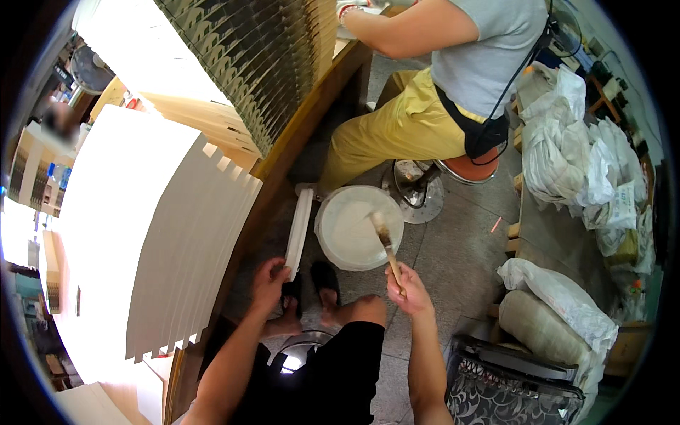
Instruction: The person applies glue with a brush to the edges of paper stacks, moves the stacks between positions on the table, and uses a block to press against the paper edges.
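My right hand point(409, 289) grips the wooden handle of a brush point(384, 241), its bristle end dipped into a white bucket point(327, 234) of white paste on the floor. My left hand point(270, 280) holds the lower edge of the bucket's white lid point(299, 230), which stands on edge to the left of the bucket. My knees and sandalled feet point(324, 280) sit just below the bucket.
A fanned stack of white cardboard sheets point(156, 234) lies on the wooden table point(283, 152) at left, with more fanned brown sheets point(262, 64) behind. Another person in yellow trousers point(397, 131) sits on a stool ahead. White sacks point(567, 149) and a patterned chair point(510, 389) stand at right.
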{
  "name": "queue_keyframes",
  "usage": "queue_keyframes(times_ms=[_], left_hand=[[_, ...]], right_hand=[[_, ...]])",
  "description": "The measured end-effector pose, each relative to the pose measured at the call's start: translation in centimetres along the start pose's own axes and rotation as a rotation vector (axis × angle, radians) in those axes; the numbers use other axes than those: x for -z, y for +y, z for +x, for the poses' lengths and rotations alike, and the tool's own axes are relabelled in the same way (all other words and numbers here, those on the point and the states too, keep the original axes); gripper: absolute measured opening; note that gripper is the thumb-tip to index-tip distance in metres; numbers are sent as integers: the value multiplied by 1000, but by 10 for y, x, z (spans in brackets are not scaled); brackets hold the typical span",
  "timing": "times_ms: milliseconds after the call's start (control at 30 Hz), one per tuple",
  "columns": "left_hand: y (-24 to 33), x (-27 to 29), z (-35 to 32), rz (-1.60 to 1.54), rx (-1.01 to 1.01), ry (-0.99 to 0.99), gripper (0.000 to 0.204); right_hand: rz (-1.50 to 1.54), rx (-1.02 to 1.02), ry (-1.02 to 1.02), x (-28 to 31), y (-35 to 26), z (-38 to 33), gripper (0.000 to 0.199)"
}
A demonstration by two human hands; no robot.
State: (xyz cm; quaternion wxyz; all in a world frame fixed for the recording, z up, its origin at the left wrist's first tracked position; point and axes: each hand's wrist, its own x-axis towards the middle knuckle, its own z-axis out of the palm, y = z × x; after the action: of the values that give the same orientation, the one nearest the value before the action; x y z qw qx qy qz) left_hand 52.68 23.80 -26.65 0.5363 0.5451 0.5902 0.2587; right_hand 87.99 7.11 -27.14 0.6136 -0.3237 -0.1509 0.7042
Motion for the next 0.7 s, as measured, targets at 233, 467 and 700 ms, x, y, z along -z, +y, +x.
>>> queue_keyframes(times_ms=[233,467,700], left_hand=[[20,-44,27,116,-234,15,25],[28,-78,52,185,-364,54,24],[72,-138,42,555,-431,-176,19]], right_hand=[[-1316,143,617,-1,6,31,26],[-735,30,527,-24,-19,12,31],[-203,99,367,-19,-36,-45,54]])
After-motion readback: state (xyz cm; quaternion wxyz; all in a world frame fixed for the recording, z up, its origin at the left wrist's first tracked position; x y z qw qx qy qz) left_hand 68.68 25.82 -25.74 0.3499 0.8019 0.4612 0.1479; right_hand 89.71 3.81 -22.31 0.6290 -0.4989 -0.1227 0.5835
